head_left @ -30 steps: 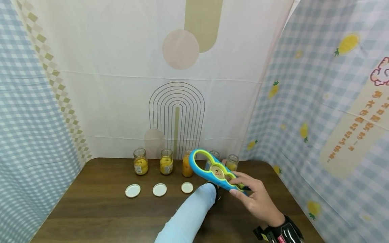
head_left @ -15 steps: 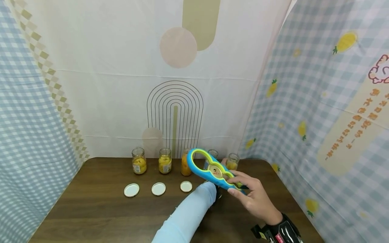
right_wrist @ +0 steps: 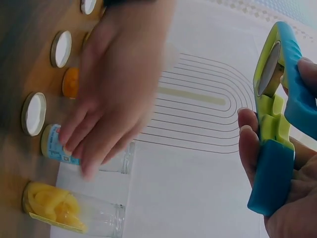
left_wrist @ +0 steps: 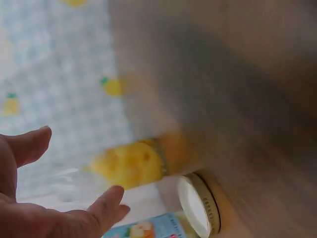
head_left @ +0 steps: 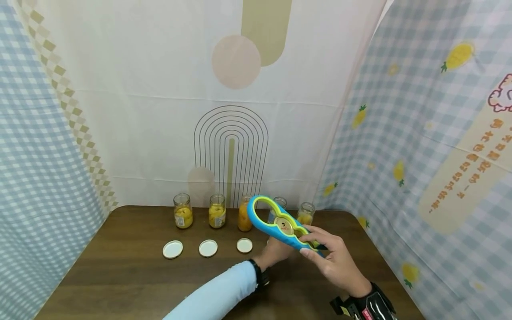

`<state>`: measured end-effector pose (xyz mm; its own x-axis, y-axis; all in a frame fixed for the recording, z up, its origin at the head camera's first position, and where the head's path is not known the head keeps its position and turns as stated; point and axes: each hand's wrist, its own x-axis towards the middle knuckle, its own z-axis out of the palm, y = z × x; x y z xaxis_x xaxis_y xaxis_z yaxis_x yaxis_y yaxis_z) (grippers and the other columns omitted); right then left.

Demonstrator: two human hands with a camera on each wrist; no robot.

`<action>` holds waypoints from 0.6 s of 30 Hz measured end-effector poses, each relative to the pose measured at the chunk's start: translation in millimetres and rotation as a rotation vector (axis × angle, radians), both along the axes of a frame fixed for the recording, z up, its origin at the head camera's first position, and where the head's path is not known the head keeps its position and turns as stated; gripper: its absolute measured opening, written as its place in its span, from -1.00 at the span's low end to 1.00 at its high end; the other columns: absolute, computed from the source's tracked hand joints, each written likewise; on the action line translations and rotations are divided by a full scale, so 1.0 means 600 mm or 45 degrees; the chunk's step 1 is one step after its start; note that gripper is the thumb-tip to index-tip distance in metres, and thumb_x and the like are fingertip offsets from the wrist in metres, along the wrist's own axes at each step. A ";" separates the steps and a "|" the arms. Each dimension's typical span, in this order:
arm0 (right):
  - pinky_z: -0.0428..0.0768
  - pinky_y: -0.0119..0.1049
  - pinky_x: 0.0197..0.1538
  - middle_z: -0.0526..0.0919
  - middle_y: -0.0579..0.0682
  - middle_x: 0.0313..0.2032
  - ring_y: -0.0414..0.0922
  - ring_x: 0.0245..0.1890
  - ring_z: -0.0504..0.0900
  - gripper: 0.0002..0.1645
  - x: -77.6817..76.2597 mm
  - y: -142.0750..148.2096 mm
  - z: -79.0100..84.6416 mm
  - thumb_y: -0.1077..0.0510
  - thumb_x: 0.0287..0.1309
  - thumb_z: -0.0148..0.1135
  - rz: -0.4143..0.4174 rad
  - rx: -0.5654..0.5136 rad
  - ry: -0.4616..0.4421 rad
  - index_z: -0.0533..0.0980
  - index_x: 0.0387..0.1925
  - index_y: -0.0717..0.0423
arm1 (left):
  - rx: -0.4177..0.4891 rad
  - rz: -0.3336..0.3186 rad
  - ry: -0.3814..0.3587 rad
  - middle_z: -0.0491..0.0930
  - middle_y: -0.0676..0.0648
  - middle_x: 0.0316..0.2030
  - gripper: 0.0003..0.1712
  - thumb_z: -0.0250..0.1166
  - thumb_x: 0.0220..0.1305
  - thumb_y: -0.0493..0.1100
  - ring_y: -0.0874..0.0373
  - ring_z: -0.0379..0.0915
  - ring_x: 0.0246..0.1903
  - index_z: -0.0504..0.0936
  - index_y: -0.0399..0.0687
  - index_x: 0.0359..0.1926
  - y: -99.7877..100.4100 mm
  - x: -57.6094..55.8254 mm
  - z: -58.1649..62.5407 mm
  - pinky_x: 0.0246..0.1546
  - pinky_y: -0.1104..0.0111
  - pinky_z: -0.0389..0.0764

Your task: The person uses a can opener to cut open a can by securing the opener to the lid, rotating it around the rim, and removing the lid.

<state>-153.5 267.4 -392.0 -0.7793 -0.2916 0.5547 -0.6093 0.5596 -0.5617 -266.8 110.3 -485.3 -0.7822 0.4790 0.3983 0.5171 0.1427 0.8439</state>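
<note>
My right hand [head_left: 338, 262] holds a blue and green jar opener [head_left: 272, 230] up over the table, with a gold lid [head_left: 285, 226] sitting inside its loop. The left hand [head_left: 276, 252], blurred in the right wrist view, is partly behind the opener. Its thumb and fingers are apart with nothing between them in the left wrist view. Beyond them stands the rightmost glass jar [head_left: 306, 214], lidless, with yellow fruit pieces [right_wrist: 54, 203]. Beside it is a blue-labelled jar [right_wrist: 59, 144], partly covered by the left hand, with an upturned lid [left_wrist: 195, 203] near its base.
Further left along the back edge stand an orange-filled jar [head_left: 245, 220] and two yellow-fruit jars, one in the middle [head_left: 217, 215] and one outermost [head_left: 183, 215]. White-lined lids [head_left: 208, 248] lie before them. Cloth curtains [head_left: 152, 133] hang behind and at both sides.
My left hand has come away from the rightmost jar, back toward me and left, its forearm swinging lower left. The right hand and the opener have stayed nearly still.
</note>
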 end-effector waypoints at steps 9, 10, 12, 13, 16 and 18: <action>0.70 -0.42 0.12 0.74 0.18 0.21 -0.28 0.21 0.69 -0.66 -0.007 0.000 -0.003 0.34 0.29 0.45 0.014 0.006 0.009 0.73 -0.02 -0.11 | -0.165 0.083 -0.400 0.76 -0.12 0.15 -0.51 0.52 0.34 0.05 -0.13 0.71 0.20 0.72 -0.06 0.19 -0.124 0.095 0.044 0.19 0.01 0.74; 0.69 -0.43 0.12 0.74 0.19 0.21 -0.28 0.20 0.70 -0.66 -0.007 0.000 -0.003 0.35 0.28 0.45 0.009 0.008 0.016 0.73 -0.02 -0.11 | -0.170 0.089 -0.425 0.76 -0.14 0.13 -0.49 0.52 0.33 0.07 -0.14 0.71 0.18 0.73 -0.09 0.17 -0.139 0.105 0.049 0.17 0.01 0.75; 0.69 -0.43 0.14 0.74 0.20 0.20 -0.28 0.20 0.70 -0.65 -0.006 0.000 -0.004 0.35 0.27 0.46 0.003 0.020 0.029 0.73 -0.03 -0.12 | -0.167 0.102 -0.413 0.77 -0.12 0.09 -0.51 0.53 0.33 0.07 -0.11 0.72 0.14 0.73 -0.10 0.14 -0.166 0.124 0.055 0.14 0.02 0.76; 0.68 -0.43 0.15 0.75 0.20 0.20 -0.28 0.20 0.70 -0.65 -0.005 0.000 -0.005 0.35 0.27 0.46 -0.001 0.023 0.030 0.73 -0.03 -0.12 | -0.160 0.105 -0.414 0.77 -0.12 0.09 -0.52 0.52 0.33 0.07 -0.10 0.72 0.14 0.73 -0.09 0.13 -0.178 0.133 0.058 0.13 0.03 0.76; 0.68 -0.44 0.15 0.75 0.19 0.20 -0.32 0.20 0.69 -0.65 -0.004 0.000 -0.007 0.34 0.27 0.47 -0.019 0.033 0.028 0.73 -0.04 -0.14 | -0.141 0.118 -0.404 0.78 -0.13 0.09 -0.52 0.52 0.34 0.07 -0.10 0.73 0.13 0.73 -0.09 0.13 -0.208 0.154 0.061 0.12 0.05 0.77; 0.67 -0.44 0.15 0.75 0.18 0.21 -0.32 0.21 0.68 -0.65 -0.006 -0.001 -0.008 0.33 0.27 0.47 -0.023 0.030 0.024 0.73 -0.03 -0.14 | -0.119 0.123 -0.417 0.77 -0.14 0.10 -0.52 0.51 0.35 0.06 -0.10 0.73 0.13 0.73 -0.11 0.15 -0.224 0.164 0.062 0.12 0.05 0.77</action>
<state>-156.9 266.5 -396.7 -0.7739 -0.2909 0.5625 -0.6095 0.5834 -0.5368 -168.6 -24.1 -448.3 -0.9045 0.4195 0.0766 0.2015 0.2622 0.9437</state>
